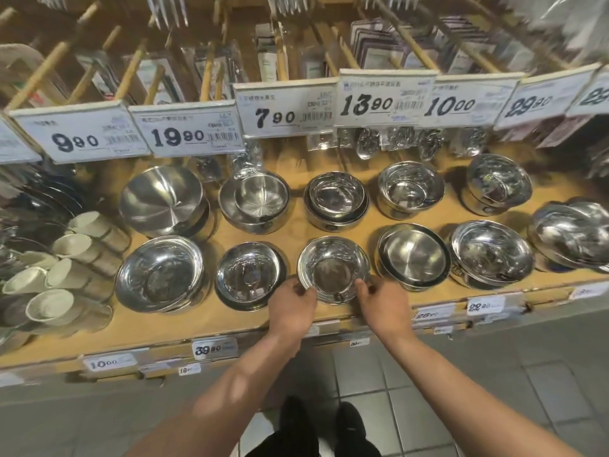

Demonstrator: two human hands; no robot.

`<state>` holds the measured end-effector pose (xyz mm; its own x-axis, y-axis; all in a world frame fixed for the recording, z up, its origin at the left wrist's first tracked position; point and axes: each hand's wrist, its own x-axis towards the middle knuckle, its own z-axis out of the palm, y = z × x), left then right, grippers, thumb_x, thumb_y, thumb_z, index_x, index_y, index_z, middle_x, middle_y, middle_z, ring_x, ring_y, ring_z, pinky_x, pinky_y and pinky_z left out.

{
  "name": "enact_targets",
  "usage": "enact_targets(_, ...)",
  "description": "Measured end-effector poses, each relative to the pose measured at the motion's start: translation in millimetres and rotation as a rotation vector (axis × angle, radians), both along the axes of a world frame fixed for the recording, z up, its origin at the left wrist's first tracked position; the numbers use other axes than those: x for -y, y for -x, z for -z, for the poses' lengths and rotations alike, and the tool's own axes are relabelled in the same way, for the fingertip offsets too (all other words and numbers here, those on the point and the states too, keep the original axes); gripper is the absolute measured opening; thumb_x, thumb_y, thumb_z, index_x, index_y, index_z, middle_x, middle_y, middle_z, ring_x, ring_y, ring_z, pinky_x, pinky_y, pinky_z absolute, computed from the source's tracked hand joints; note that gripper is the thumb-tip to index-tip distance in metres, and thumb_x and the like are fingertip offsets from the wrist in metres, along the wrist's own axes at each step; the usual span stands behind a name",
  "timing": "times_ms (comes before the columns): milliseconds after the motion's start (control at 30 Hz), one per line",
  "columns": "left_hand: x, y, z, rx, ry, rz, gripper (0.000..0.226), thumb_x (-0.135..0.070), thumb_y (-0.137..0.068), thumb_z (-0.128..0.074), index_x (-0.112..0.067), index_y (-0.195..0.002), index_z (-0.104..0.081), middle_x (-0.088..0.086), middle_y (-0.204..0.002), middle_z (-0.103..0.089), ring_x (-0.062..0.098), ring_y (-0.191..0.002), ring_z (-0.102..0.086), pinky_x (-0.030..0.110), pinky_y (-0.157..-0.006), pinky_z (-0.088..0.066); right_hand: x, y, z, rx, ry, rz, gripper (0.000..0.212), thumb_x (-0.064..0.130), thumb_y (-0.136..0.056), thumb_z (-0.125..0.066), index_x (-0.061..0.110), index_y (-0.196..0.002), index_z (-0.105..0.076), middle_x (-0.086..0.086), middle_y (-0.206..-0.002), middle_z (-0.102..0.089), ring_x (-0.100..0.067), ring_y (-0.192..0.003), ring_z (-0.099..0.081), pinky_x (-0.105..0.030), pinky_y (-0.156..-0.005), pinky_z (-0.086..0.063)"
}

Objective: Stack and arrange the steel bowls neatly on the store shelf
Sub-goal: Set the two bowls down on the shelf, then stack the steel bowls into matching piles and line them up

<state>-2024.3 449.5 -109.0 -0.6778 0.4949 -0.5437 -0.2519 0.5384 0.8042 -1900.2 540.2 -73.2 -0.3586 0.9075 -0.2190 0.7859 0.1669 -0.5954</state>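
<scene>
Both hands are closing on one small steel bowl stack (333, 270) at the front of a wooden store shelf (204, 319); the left hand (291, 306) is pinching the near-left rim with curled fingers, while the right hand (379, 300) is gripping the near-right rim the same way. That stack is sitting third from the left in the front row, just beside a neighbouring bowl stack (250, 275) on its left and a brushed-steel stack (413, 255) on its right; it is tipping slightly toward the shelf edge, so it appears to be mid-adjustment rather than settled. Behind it, a second row of bowls is standing under hanging price cards (286, 108), among them a large brushed bowl (161, 201) at the back left; white ceramic cups (66, 268) are lying on their sides at the far left.

Judging by the polished, thin-walled metal, these bowls are likely light and rigid but slippery, and nested ones may slide or clatter against each other if tilted; holding opposite sides of the rim, as both hands are doing now, looks the surest grip, keeping the stack level while it is being squared into line with its row. Dark shoes (329, 427) are showing on the tiled floor below.
</scene>
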Motion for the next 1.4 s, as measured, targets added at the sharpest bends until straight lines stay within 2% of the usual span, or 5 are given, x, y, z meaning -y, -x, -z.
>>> enact_targets(167,-3,1,-3,-0.054,0.040,0.055,0.007,-0.016,-0.093,-0.063,-0.020,-0.088,-0.066,0.003,-0.089,-0.075,0.025,-0.090,-0.074,0.046,-0.093,-0.058,-5,1,0,-0.067,0.040,0.020,0.028,0.022,-0.099,-0.058,0.004,-0.119,-0.066,-0.016,-0.100,-0.074,-0.034,-0.097,-0.067,-0.024,-0.068,-0.033)
enact_targets(800,8,-4,-20,-0.058,-0.038,0.072,0.013,-0.035,-0.082,-0.060,-0.025,-0.085,-0.068,-0.010,-0.079,-0.074,0.021,-0.088,-0.072,0.049,-0.091,-0.058,-12,-10,-1,-0.101,0.067,-0.010,0.023,0.022,-0.096,-0.059,0.002,-0.093,-0.070,-0.012,-0.083,-0.071,-0.027,-0.073,-0.057,-0.027,-0.058,-0.024)
enact_targets(1000,58,0,-44,-0.137,-0.004,0.126,0.007,-0.033,-0.097,-0.060,-0.038,-0.093,-0.063,-0.012,-0.105,-0.069,0.010,-0.097,-0.067,0.038,-0.094,-0.057,0,-36,-35,-0.199,0.131,-0.043,0.013,0.026,-0.097,-0.058,0.024,-0.101,-0.070,0.008,-0.082,-0.066,-0.003,-0.066,-0.055,-0.025,-0.060,-0.044)
enact_targets(1167,93,27,-78,-0.146,-0.018,0.064,0.013,-0.027,-0.097,-0.061,-0.030,-0.092,-0.073,-0.007,-0.094,-0.074,0.010,-0.080,-0.068,0.033,-0.077,-0.059,7,-39,-70,-0.365,0.271,-0.068,0.011,0.030,-0.097,-0.059,0.029,-0.095,-0.070,-0.004,-0.093,-0.074,-0.026,-0.093,-0.069,-0.050,-0.092,-0.055)
enact_targets(1400,131,70,-97,-0.105,-0.090,-0.118,0.016,-0.021,-0.099,-0.061,-0.022,-0.096,-0.076,-0.003,-0.092,-0.079,0.021,-0.095,-0.073,0.039,-0.084,-0.060,15,-26,-82,-0.445,0.356,-0.069,0.013,0.028,-0.096,-0.061,0.025,-0.095,-0.073,0.003,-0.094,-0.076,-0.025,-0.099,-0.071,-0.051,-0.097,-0.054)
